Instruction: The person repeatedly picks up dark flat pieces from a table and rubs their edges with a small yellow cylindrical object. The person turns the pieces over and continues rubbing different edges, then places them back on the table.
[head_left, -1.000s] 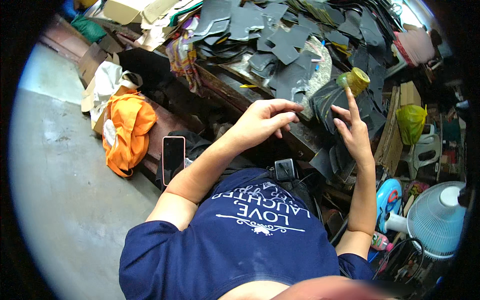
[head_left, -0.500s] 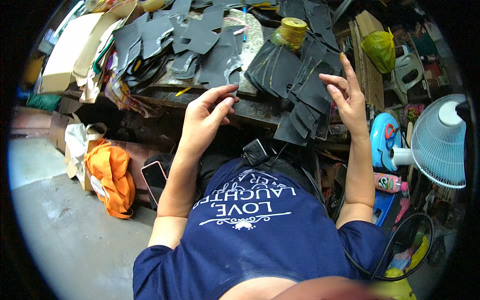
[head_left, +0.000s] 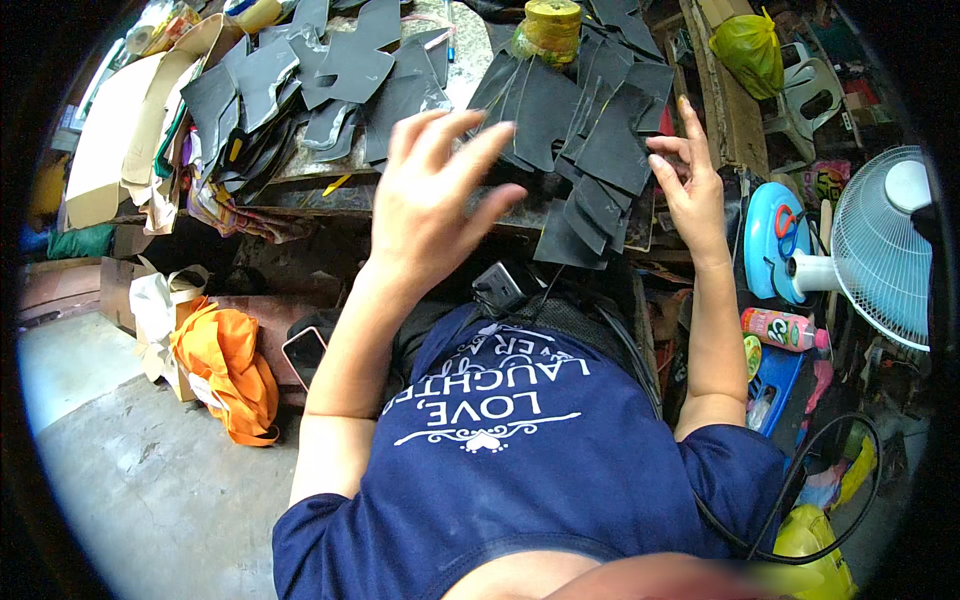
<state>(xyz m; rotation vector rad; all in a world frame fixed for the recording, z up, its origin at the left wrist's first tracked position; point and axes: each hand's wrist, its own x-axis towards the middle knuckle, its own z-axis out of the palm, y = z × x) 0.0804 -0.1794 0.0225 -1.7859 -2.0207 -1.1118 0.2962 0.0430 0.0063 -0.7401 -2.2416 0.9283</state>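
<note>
My left hand [head_left: 430, 200] is raised in front of the workbench edge, its fingers spread and slightly blurred, with nothing in it. To the right, my right hand [head_left: 692, 195] is held up with the index finger stretched out and the other fingers loosely bent. Its index fingertip looks orange-brown, and no object shows in that hand. Between and beyond both hands lie fanned-out black cut sheets [head_left: 540, 112], some hanging over the bench's front edge. More black cut pieces [head_left: 355, 60] are heaped farther left, behind my left hand. A yellow roll [head_left: 550, 32] stands on the fanned sheets.
A pen [head_left: 451, 42] lies on the pale bench top. Cardboard [head_left: 112, 140] sits at the far left, above an orange cloth bag [head_left: 228, 365]. On the right are a fan [head_left: 885, 245], a blue stool-like piece [head_left: 768, 245], red-handled scissors [head_left: 787, 222] and a pink bottle [head_left: 780, 328].
My left hand has gone from loosely curled to spread fingers and has turned its back upward. The right hand keeps nearly the same pose. The whole view has shifted slightly.
</note>
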